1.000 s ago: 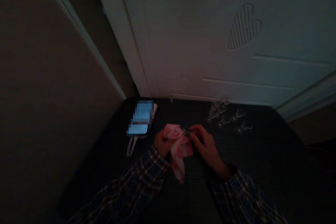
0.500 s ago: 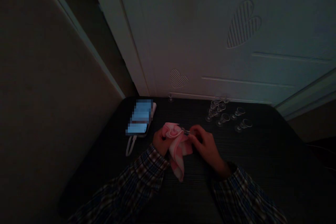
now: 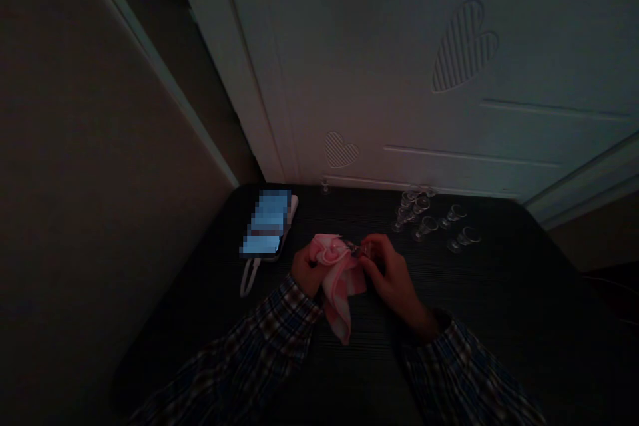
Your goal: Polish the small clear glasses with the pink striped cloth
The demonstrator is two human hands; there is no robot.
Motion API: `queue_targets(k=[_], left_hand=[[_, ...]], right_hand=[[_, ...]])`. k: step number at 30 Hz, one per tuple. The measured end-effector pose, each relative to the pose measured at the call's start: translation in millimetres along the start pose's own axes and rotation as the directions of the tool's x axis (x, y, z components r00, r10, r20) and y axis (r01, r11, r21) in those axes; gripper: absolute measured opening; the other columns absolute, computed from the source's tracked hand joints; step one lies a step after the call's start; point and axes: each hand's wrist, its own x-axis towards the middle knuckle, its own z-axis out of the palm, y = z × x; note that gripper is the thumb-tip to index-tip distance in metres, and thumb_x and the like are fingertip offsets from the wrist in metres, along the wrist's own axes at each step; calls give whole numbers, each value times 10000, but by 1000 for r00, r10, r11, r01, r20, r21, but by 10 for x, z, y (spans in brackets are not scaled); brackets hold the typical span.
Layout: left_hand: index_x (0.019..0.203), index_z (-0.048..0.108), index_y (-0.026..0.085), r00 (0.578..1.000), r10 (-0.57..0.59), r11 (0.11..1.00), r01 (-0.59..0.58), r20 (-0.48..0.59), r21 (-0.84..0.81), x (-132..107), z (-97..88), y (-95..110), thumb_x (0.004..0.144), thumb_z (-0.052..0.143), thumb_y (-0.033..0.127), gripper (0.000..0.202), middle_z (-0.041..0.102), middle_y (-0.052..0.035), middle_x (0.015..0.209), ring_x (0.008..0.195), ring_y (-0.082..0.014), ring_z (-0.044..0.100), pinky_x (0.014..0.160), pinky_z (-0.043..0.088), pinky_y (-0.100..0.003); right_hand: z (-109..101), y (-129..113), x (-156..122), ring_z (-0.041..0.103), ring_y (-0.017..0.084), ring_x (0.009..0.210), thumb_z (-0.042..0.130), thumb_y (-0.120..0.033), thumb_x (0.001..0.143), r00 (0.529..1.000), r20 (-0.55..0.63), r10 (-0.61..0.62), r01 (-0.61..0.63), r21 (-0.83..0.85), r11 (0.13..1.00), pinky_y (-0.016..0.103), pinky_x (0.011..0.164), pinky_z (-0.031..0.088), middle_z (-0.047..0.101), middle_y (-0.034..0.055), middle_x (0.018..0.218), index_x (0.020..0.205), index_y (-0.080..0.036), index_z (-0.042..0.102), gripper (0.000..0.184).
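A pink and white cloth (image 3: 340,279) is bunched in my left hand (image 3: 305,271), whose fingers are closed around it; one end hangs down toward the table. My right hand (image 3: 392,273) pinches a small stemmed glass (image 3: 355,249) by one end, with thumb and fingers closed on it. The glass lies sideways between the hands, its other end against or inside the folds of the cloth. Dim light and the fingers hide much of its shape.
Several small stemmed glasses (image 3: 423,229) stand in a group at the back right of the dark table (image 3: 479,319). A single glass (image 3: 325,187) is at the back edge. Left of my hands lies a lit phone (image 3: 267,223) with a white cable (image 3: 248,277). A white panel (image 3: 379,80) rises behind.
The fingers of my right hand have shifted slightly on the glass, which appears a little turned. My left hand and the cloth have hardly moved.
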Motion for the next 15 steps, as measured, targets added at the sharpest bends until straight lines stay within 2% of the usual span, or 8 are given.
queue_targets(k=[3,6,8,11,15], left_hand=[[892,684,125,999,17,1000,-18,27,20,-12,-7,19,622,706,226,290,717,-82,852,786,-216,666,714,536,-303],[880,685,127,999,22,999,-23,39,31,-21,-11,40,627,698,238,277,717,-81,848,787,-216,666,713,534,-304],[847,688,126,998,26,998,-28,51,54,-24,-11,53,628,698,251,252,717,-81,841,785,-215,665,713,532,-303],[838,688,128,998,34,998,-38,59,55,-27,-7,57,634,697,254,240,716,-77,852,791,-213,663,706,530,-295],[836,692,128,998,43,996,-47,51,74,-27,-7,28,636,695,254,236,718,-67,811,758,-207,662,670,529,-278]], right_hand=[[-33,0,6,527,108,599,467,-323,866,999,25,19,-18,-57,998,206,538,373,560,-16,708,920,-197,516,145],[-54,-12,8,492,94,536,424,-349,887,998,46,36,-30,-120,992,205,513,334,514,-32,594,708,-184,512,260],[-57,-19,8,473,90,514,397,-358,898,997,59,43,-34,-148,988,207,506,321,491,-34,560,634,-180,491,331],[-49,-33,14,493,98,544,403,-348,897,996,84,32,-22,-124,992,208,522,340,527,-29,605,730,-183,542,273],[-35,-53,24,547,122,679,413,-282,892,994,109,-31,39,-72,997,221,613,392,597,-2,779,916,-200,563,173]])
